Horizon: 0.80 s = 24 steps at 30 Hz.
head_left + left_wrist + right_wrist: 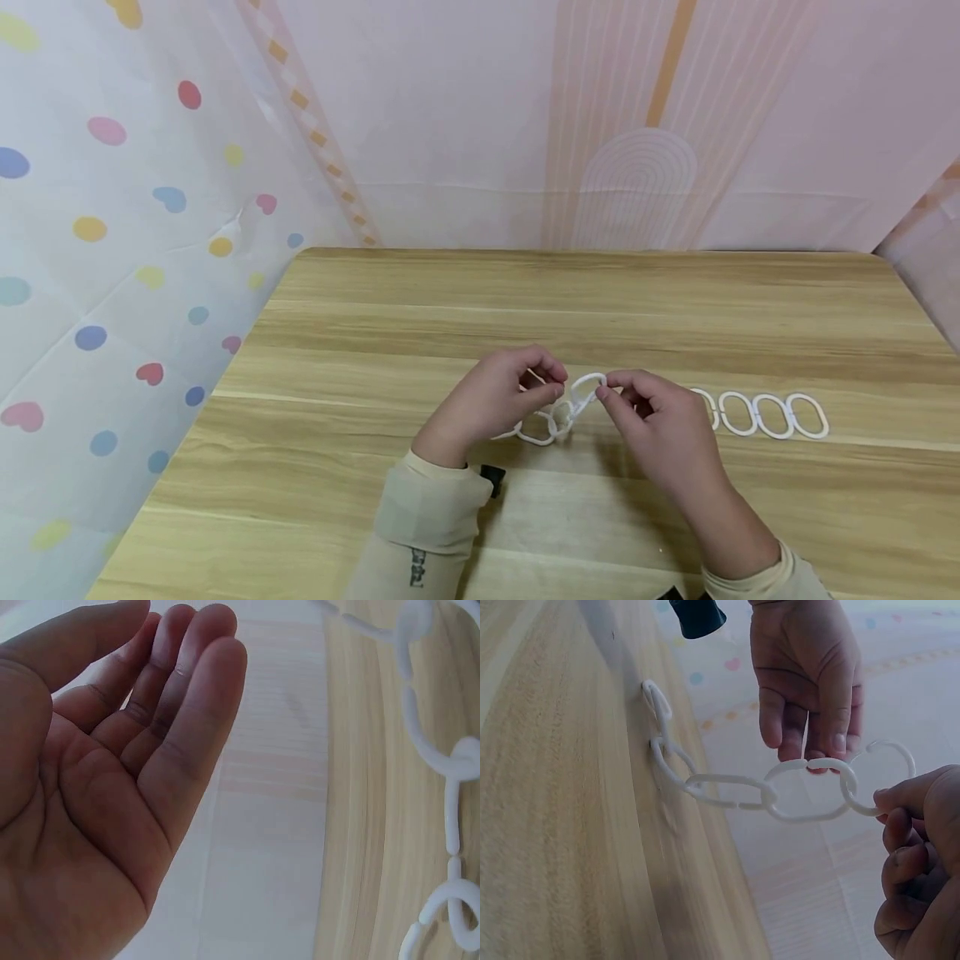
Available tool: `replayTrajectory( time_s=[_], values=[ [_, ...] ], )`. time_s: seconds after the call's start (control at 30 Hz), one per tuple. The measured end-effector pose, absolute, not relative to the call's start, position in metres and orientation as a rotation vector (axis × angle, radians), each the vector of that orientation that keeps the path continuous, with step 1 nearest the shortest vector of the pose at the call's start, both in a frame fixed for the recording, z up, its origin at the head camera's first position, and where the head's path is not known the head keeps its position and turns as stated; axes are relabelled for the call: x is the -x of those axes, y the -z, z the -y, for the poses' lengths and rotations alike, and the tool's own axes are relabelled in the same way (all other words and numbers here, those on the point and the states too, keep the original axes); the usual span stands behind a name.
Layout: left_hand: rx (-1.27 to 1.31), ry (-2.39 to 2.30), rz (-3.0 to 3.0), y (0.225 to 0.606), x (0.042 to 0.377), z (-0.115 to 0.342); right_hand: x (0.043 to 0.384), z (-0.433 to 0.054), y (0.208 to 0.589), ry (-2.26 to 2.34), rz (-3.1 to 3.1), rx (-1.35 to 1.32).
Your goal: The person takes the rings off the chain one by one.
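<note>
1. The white chain [577,407] hangs from the person's right fingers; in the head view it runs from their tips toward eight o'clock, passing just beneath the left fingertips, with its lower links near the tabletop [600,308].
2. The right hand [667,425] pinches the chain's end link [891,742] between thumb and forefinger, those two tips pressed together on the plastic. Its other fingers curl in toward the palm (the right wrist view shows this best).
3. The left hand [498,396] sits at nine o'clock from the right one, palm facing it. Its fingers [202,705] bend softly, thumb well apart from the forefinger, with nothing in their grasp.
4. In the left wrist view the chain lies between two and four o'clock from those fingers; whether a fingertip brushes a link, I cannot tell.
5. At three o'clock from the right hand, a row of white links [756,414] lies flat on the tabletop.
</note>
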<state>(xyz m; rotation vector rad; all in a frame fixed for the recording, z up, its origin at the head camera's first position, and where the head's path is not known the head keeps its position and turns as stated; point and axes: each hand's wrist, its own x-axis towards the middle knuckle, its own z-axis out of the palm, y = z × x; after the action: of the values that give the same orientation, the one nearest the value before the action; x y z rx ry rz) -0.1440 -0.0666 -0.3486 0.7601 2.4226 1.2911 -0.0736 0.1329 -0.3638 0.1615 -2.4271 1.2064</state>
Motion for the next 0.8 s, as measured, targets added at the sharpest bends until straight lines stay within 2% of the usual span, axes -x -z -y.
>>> replayTrajectory(
  time_s=[0.4, 0.8],
  values=[
    [-0.924, -1.251, -2.376, 0.350, 0.139, 0.054, 0.073, -0.133, 0.363, -1.177, 2.448, -0.197],
    [-0.968, -1.251, -2.348, 0.352, 0.135, 0.048, 0.071, -0.130, 0.362, -1.227, 2.441, -0.191]
  ],
)
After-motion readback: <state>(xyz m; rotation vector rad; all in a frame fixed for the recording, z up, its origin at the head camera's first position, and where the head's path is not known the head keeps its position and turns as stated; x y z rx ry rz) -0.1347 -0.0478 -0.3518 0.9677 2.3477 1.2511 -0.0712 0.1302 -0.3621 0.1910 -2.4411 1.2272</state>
